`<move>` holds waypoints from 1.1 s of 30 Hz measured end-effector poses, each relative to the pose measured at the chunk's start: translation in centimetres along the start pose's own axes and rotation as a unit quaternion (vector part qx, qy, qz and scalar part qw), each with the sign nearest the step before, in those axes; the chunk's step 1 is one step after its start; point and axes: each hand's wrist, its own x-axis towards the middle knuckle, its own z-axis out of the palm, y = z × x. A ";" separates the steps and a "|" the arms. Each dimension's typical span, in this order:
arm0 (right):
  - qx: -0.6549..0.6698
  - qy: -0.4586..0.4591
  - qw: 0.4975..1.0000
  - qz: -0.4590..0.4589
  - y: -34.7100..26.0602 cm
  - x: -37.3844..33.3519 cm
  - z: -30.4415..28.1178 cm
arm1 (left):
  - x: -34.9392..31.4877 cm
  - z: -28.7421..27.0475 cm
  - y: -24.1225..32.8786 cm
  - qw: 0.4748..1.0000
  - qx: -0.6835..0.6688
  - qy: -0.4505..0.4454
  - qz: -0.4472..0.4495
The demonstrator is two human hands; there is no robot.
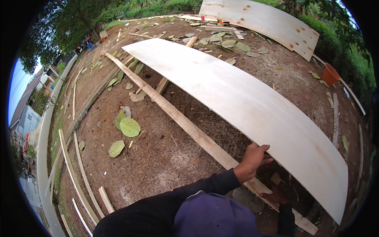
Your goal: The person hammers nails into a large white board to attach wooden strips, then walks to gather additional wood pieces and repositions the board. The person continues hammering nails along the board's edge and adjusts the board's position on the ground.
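Note:
A long, pale plywood sheet (pixel 237 98) stretches from the far left to the near right, raised off the ground. My left hand (pixel 253 161) grips its near long edge, thumb on top and fingers underneath. Below that edge a long, narrow wooden plank (pixel 181 116) runs roughly alongside the sheet. The plank passes under my left wrist. Close to its near end, my right hand (pixel 275 195) has its fingers closed over the plank's side, partly in the sheet's shadow. A wooden crosspiece (pixel 162 85) shows in part beneath the sheet.
Another plywood sheet (pixel 264 21) leans at the back right, near an orange bucket (pixel 331 74). Large green leaves (pixel 130 127) lie on the brown soil. Several wooden strips (pixel 75 173) lie at left beside a low concrete curb (pixel 42 146). A round grey slab (pixel 248 199) sits under the plank.

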 end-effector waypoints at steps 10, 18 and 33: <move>-0.260 0.114 0.959 0.022 -0.1 -5.0 4.8 | -0.2 -1.3 -0.9 0.999 0.017 0.030 -0.021; -0.239 0.300 0.917 -0.109 -0.7 -8.2 8.9 | 0.3 -1.5 -1.4 0.999 0.021 0.032 -0.029; -0.280 0.393 0.861 -0.160 0.6 -1.0 -2.0 | -0.9 1.1 1.6 0.992 0.096 -0.042 0.076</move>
